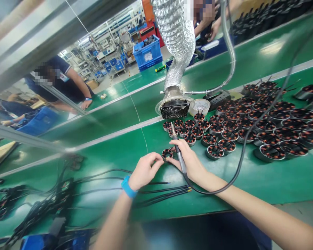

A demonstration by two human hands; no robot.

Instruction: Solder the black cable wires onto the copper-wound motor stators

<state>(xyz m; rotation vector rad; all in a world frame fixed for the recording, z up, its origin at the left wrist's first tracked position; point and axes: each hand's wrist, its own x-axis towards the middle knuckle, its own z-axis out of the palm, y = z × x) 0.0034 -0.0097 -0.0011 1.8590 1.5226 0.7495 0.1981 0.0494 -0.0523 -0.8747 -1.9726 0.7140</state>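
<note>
Bench: a green work bench (253,182) runs across the view, under the small coil ring (167,153).
Person: a co-worker in a dark shirt (59,81) stands far to the left of the small coil ring, beyond the bench.
Duct: a silver air duct (176,41) comes down behind the small coil ring and ends in a round fan (174,109).
Rows: many metal coil rings (250,128) fill the bench to the right of the small coil ring, their copper windings facing up.
Wires: black wires (161,191) with gold ends lie just below the small coil ring, running left into a tangled heap (39,199).
Left hand (145,171): nearer the small coil ring, to its lower left. Its fingers (156,161) are closed, gripping the ring's rim.
Right hand (189,161): just right of the small coil ring. Its fingers (173,160) curl around a soldering iron (179,151), whose long axis slants up and left, passing just beside the ring.
</note>
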